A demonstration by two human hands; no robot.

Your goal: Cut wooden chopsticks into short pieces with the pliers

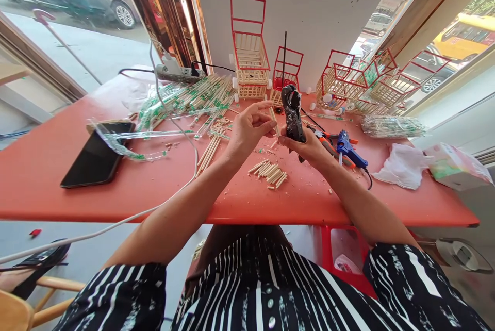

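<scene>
A red table (58,166) is stretching across the room under the windows, and along its far edge several small carts built of sticks with red frames (249,47) are standing in a row, with more of them tipped together far right. Far left of centre a heap of wrapped chopsticks (185,99) is lying beside a power strip (174,72), and a dark phone (98,154) is resting near left. Right of the middle a blue glue gun (348,149) is lying by some orange-handled pliers (328,143), with crumpled white tissue (402,166) further right. The person is sitting close, both arms raised over the table's middle. The right hand (305,146) is clamped around a black glue gun (293,114), holding it upright with its nozzle end far. The left hand (247,130) is pinching a short stick piece (274,122) between thumb and fingertips, its end just beside the gun. Below them a small pile of cut stick pieces (270,171) is lying near. It looks like glue is being applied to one piece; the next move would call for steady aim and quick placement onto a cart before the glue sets.
</scene>
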